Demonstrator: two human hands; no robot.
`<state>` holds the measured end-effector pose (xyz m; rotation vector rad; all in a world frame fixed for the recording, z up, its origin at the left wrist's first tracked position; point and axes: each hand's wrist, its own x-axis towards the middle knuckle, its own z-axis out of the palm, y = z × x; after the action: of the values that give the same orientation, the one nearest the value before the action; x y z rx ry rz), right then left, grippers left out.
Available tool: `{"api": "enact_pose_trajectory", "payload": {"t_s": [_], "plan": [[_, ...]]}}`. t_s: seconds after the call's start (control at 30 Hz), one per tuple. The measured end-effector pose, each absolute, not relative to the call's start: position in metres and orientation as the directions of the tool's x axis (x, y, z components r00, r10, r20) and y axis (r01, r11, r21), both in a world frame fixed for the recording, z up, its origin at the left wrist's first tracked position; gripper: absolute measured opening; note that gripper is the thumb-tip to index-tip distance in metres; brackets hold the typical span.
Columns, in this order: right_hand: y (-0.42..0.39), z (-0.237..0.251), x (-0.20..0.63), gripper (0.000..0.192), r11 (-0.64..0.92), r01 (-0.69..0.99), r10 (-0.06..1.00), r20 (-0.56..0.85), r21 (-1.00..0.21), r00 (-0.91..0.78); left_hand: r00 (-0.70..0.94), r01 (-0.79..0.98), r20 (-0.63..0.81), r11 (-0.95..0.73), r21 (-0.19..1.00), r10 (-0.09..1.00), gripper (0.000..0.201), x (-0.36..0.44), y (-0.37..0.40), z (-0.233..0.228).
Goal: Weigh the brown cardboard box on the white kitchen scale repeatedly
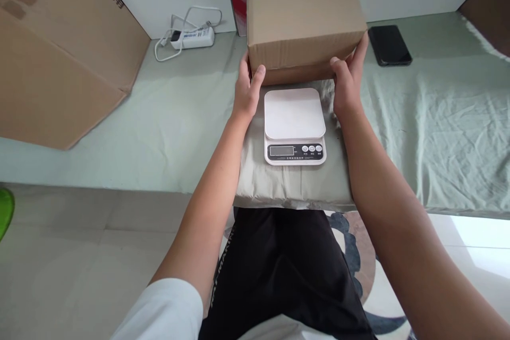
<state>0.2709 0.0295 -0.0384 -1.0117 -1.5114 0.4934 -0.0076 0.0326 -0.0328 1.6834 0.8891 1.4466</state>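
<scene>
Both of my hands grip a closed brown cardboard box (305,18) at its lower left and right ends. My left hand (249,85) has its thumb against the near face, with the other fingers partly hidden behind the left side. On the opposite end, my right hand (348,77) presses its thumb to the near lower edge while the fingers wrap under and around the corner. The box appears tilted, its near face leaning toward me. Just in front of it, between my forearms, lies a white digital kitchen scale (295,114) with nothing on its platform and a blank display.
A white power strip (195,38) with a coiled cable lies at the back left. A black phone (389,45) rests right of the box. A large cardboard carton (67,64) stands far left. Behind the box is a printed red-and-white panel (239,5). Green cloth (179,117) covers the table.
</scene>
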Motion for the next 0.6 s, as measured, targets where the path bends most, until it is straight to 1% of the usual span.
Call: {"api": "enact_pose_trajectory", "payload": {"t_s": [0.03,0.1,0.13,0.2,0.27,0.3,0.33,0.37,0.5,0.6], "plan": [[0.028,-0.037,0.270,0.087,0.585,0.282,0.768,0.631,-0.761,0.108,0.123,0.047,0.511,-0.519,0.854,0.851,0.104,-0.010,0.034,-0.035],[0.018,-0.031,0.268,0.108,0.644,0.244,0.710,0.685,-0.725,0.159,0.130,0.060,0.562,-0.573,0.818,0.817,0.106,-0.014,0.033,-0.038],[0.009,-0.026,0.267,0.117,0.644,0.246,0.707,0.687,-0.724,0.171,0.137,0.072,0.586,-0.598,0.799,0.799,0.104,-0.016,0.028,-0.037],[-0.018,-0.016,0.265,0.124,0.615,0.275,0.720,0.669,-0.739,0.185,0.142,0.099,0.630,-0.644,0.759,0.764,0.101,-0.019,0.009,-0.033],[-0.049,-0.011,0.262,0.114,0.537,0.323,0.769,0.610,-0.779,0.191,0.132,0.123,0.657,-0.670,0.732,0.742,0.100,-0.020,-0.020,-0.029],[-0.064,-0.010,0.260,0.113,0.535,0.327,0.765,0.611,-0.779,0.204,0.124,0.120,0.672,-0.683,0.721,0.730,0.099,-0.019,-0.035,-0.027],[-0.078,-0.012,0.257,0.118,0.563,0.324,0.732,0.641,-0.760,0.232,0.113,0.108,0.678,-0.687,0.719,0.727,0.096,-0.017,-0.050,-0.027],[-0.090,-0.014,0.253,0.118,0.581,0.316,0.706,0.658,-0.750,0.263,0.096,0.095,0.676,-0.683,0.725,0.731,0.094,-0.014,-0.064,-0.028],[-0.122,-0.025,0.235,0.099,0.570,0.304,0.682,0.646,-0.763,0.342,-0.031,0.064,0.606,-0.603,0.795,0.795,0.088,-0.004,-0.096,-0.034],[-0.131,-0.029,0.229,0.094,0.532,0.320,0.708,0.619,-0.784,0.341,-0.108,0.054,0.556,-0.554,0.831,0.824,0.086,-0.003,-0.102,-0.036]]}}
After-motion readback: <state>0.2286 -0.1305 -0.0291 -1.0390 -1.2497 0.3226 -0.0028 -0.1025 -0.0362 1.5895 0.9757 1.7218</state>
